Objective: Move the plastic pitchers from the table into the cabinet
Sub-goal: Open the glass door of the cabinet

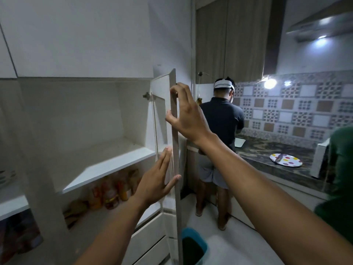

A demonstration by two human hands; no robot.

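No plastic pitcher shows in the head view. The white cabinet [82,111] stands on my left with its door [177,207] swung out toward me, edge on. Its upper compartment holds nothing on the white shelf [107,165]. My right hand [187,115] pinches the door's edge near the top, fingers curled around it. My left hand [156,180] lies flat against the door's inner face lower down, fingers straight, thumb at the edge.
Bottles and packets [108,192] fill the compartment below the shelf. A person in a dark shirt [221,121] stands just past the door at the stone counter [267,148], which carries a dotted plate [286,159]. A teal bin [194,247] sits on the floor. A green sleeve [342,169] is at right.
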